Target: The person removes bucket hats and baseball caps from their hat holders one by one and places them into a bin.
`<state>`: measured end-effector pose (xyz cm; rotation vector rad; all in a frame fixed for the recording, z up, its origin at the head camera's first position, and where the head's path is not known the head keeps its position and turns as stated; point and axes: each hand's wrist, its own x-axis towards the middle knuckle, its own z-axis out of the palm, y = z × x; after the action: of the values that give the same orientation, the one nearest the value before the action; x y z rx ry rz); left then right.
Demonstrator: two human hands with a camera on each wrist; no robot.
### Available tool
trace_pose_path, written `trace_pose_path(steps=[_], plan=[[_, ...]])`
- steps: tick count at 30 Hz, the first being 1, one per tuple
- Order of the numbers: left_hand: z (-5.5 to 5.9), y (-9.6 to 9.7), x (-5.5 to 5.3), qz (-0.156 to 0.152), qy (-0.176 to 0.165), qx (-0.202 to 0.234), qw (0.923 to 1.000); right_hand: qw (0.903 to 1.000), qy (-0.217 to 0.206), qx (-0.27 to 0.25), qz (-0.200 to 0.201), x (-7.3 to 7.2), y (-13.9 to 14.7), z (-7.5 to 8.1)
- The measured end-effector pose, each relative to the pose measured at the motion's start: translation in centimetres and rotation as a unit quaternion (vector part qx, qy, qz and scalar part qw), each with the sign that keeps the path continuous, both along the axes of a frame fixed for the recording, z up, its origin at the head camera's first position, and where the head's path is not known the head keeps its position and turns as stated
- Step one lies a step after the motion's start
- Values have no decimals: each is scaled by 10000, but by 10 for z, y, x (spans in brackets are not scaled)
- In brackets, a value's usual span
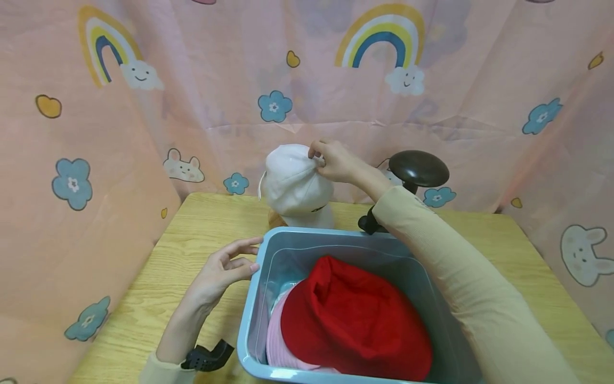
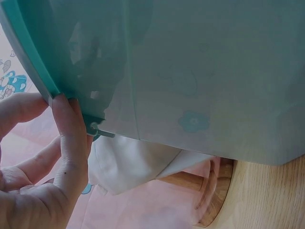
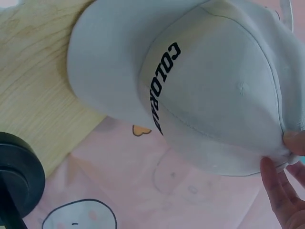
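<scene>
Behind the tub, a white baseball cap (image 1: 295,178) sits over a stand, its brim pointing toward me and down. In the right wrist view dark lettering runs across the front of the cap (image 3: 209,95). My right hand (image 1: 338,161) pinches the crown between thumb and fingers. My left hand (image 1: 225,271) holds the left rim of a light blue plastic tub (image 1: 248,320), fingertips near its far corner. Inside the tub lie a red cap (image 1: 360,320) and, partly beneath it, a pink cap (image 1: 283,341).
A black hat stand (image 1: 419,168) with a rounded top stands to the right of the white cap, partly behind my right arm. A wooden stand base (image 2: 217,193) shows under the white cap. Pink patterned cloth (image 1: 230,64) hangs around the wooden table (image 1: 139,314).
</scene>
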<state>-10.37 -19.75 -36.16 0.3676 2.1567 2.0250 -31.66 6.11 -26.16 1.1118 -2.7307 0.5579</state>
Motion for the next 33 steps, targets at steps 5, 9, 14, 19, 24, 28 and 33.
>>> trace_pose_path(steps=[5, 9, 14, 19, 24, 28, 33], plan=[[1, 0, -1, 25, -90, -10, 10000, 9997, 217, -95, 114, 1, 0, 3], [0, 0, -2, 22, -128, -22, 9999, 9997, 248, -62, 42, 1, -2, 6], [0, -1, -4, 14, -139, -12, 9999, 9993, 331, -143, -11, 2, -7, 13], [0, -3, -6, -22, -122, -17, 9999, 9988, 397, -242, -135, 4, -12, 21], [0, -3, -5, -31, -55, -5, 10000, 9985, 388, -232, -294, 5, -18, 26], [0, -3, -5, -43, -7, -5, 10000, 9983, 429, -300, -243, 6, -22, 29], [-1, -2, -5, -51, -15, -32, 10000, 9983, 382, -364, -258, 7, -27, 33]])
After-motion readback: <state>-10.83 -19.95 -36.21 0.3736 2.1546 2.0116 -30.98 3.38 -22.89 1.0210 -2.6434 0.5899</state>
